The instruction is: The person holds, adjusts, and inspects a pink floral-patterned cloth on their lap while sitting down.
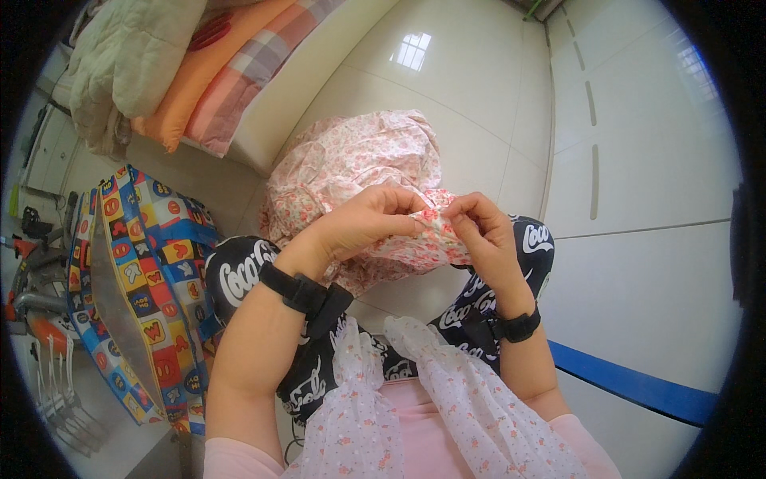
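A large bunched cloth with a small pink and red floral print (359, 155) lies over the floor in front of my knees, and part of it rises to my hands. My left hand (377, 218) pinches a brighter floral edge of fabric (428, 239) between thumb and fingers. Close beside it on the right, my right hand (482, 230) pinches the same fabric. A short stretch of the fabric shows between the two sets of fingertips. Whether the bright piece is joined to the larger bunched cloth, I cannot tell. Black straps circle both my wrists.
A colourful patterned zip bag (149, 287) stands open at my left. Behind it are white wire hangers (66, 407). Folded bedding, including an orange cushion or quilt (203, 72), lies on a cream bed or bench at upper left. White panels (634, 287) line the right side.
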Action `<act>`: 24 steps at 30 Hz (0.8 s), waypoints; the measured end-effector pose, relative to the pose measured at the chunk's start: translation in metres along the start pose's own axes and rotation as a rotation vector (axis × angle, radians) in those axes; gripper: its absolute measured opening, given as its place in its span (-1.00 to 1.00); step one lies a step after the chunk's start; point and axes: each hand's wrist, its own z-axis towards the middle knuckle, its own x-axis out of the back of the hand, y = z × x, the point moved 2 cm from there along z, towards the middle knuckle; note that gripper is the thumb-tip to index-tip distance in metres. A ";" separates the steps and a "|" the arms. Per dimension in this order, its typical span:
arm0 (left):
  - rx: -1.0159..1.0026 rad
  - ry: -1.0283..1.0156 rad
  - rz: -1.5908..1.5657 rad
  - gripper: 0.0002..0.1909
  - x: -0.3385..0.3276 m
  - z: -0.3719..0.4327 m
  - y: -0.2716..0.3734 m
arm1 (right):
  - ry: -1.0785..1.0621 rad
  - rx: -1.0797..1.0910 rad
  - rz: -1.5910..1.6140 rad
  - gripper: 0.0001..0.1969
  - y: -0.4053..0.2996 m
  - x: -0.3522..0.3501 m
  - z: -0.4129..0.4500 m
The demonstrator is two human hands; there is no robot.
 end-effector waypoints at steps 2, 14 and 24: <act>-0.020 -0.004 -0.007 -0.89 0.000 0.000 0.000 | 0.003 -0.011 -0.048 -0.94 0.000 0.000 -0.001; -0.011 -0.027 0.032 -0.78 0.002 -0.001 -0.003 | 0.039 0.098 -0.309 -0.91 -0.002 -0.005 0.000; 0.029 -0.052 0.006 -0.75 0.001 0.001 -0.004 | 0.080 0.006 0.127 -0.84 0.020 0.003 -0.002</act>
